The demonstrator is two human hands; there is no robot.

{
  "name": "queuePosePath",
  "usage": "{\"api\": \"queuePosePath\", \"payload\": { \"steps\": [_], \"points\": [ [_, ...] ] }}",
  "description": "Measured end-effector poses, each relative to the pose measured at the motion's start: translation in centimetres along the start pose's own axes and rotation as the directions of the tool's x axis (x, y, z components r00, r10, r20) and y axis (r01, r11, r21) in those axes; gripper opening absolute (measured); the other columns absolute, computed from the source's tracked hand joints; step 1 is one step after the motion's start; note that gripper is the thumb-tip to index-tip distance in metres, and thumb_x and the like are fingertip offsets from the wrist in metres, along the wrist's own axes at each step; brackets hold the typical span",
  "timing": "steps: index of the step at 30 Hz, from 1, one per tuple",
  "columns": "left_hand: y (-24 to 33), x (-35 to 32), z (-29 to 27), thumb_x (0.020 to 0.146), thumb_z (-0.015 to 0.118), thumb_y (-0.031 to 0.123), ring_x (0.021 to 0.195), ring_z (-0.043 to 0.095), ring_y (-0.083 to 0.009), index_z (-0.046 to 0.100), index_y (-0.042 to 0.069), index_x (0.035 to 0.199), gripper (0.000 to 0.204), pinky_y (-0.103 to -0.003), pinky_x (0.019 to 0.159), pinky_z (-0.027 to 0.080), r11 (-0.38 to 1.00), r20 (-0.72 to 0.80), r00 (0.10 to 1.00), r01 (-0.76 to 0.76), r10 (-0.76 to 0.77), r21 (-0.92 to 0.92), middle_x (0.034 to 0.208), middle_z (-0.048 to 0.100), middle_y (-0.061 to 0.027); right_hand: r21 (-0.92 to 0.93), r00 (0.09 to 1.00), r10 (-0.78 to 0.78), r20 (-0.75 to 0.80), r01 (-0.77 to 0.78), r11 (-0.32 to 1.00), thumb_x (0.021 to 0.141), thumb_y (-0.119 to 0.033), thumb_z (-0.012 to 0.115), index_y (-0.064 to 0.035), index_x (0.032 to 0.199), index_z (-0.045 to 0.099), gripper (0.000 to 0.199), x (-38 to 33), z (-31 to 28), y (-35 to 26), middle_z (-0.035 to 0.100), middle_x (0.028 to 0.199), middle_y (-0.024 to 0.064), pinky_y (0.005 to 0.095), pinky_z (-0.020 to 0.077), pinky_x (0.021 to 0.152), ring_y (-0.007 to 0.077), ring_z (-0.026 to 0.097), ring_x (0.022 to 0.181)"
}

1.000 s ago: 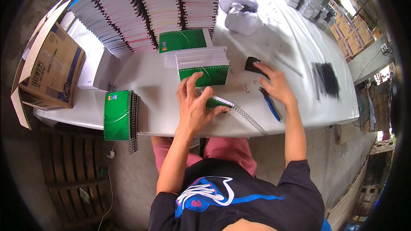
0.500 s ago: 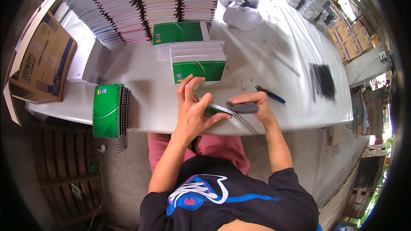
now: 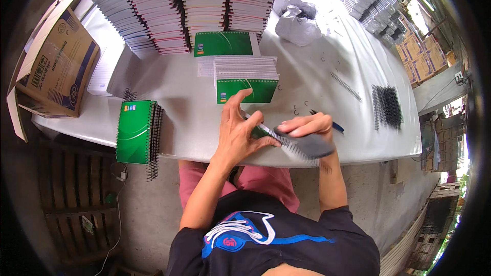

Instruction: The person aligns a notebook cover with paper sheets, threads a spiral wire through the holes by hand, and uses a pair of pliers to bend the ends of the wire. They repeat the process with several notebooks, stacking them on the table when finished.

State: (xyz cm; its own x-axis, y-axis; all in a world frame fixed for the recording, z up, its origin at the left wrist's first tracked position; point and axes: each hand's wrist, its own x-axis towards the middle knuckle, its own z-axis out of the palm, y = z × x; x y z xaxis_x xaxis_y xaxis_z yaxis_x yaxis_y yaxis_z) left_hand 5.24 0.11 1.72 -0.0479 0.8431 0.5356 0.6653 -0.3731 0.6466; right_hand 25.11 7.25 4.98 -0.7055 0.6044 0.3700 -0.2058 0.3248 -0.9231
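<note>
My left hand (image 3: 236,135) grips a small green-covered notebook (image 3: 260,132) at the table's front edge, its punched edge toward the right. A dark wire spiral (image 3: 292,147) runs along that edge and sticks out past its right end. Closed round a flat, rounded dark-grey pad (image 3: 314,146) is my right hand (image 3: 318,124); the pad lies over the spiral and is blurred, and what it is I cannot make out. Behind my right fingers lie cutting pliers with a blue handle (image 3: 337,127), partly hidden. Just beyond my left hand sits a stack of green-covered notebooks (image 3: 266,90).
Spiral-bound green notebooks (image 3: 134,132) lie at the front left, beside a cardboard box (image 3: 59,66). Tall stacks of bound books (image 3: 199,7) stand at the back. To the right are a pile of black spirals (image 3: 387,107), a single spiral (image 3: 347,87) and a white plastic bag (image 3: 299,25).
My right hand has moved slightly right with the grey pad, which has swung down over the protruding spiral. The left hand still holds the notebook. The whole view has shifted slightly.
</note>
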Motion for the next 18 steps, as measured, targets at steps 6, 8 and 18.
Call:
{"api": "queuePosePath", "payload": {
  "steps": [6,8,18],
  "points": [
    [-1.4,0.0,0.9,0.043,0.090,0.041,0.103,0.041,-0.0329,0.054,0.009,0.077,0.059,-0.043,0.086,0.040,0.980,-0.110,0.993,0.014,-0.037,-0.199,0.126,0.031,-0.0174,0.149,0.993,-0.112,-0.039,0.117,0.982,0.067,0.012,0.060,-0.0041,0.095,0.072,0.034,0.1,0.5,0.5,0.069,0.098,0.0152,0.0292,0.0518,0.081,0.0208,0.067,0.092],
    [-1.3,0.0,1.0,0.044,0.091,0.037,0.101,0.041,-0.0314,0.051,0.009,0.081,0.061,-0.043,0.085,0.042,0.956,-0.125,0.986,0.070,-0.110,-0.286,0.123,0.029,-0.0158,-0.174,0.994,0.069,-0.087,-0.083,0.981,0.069,0.011,0.060,-0.0030,0.094,0.072,0.031,0.8,0.2,1.3,0.069,0.098,0.0159,0.0293,0.0518,0.081,0.0220,0.067,0.091],
    [-2.6,0.0,1.3,0.047,0.092,0.034,0.112,0.033,-0.0322,0.046,0.009,0.087,0.066,-0.042,0.086,0.041,0.936,-0.036,0.995,0.072,-0.089,-0.345,0.116,0.030,-0.0183,0.259,0.994,-0.066,-0.092,0.088,0.962,0.070,0.008,0.064,-0.0007,0.091,0.072,0.025,1.0,0.8,0.8,0.070,0.093,0.0163,0.0291,0.0532,0.079,0.0218,0.068,0.087]
  ]
}}
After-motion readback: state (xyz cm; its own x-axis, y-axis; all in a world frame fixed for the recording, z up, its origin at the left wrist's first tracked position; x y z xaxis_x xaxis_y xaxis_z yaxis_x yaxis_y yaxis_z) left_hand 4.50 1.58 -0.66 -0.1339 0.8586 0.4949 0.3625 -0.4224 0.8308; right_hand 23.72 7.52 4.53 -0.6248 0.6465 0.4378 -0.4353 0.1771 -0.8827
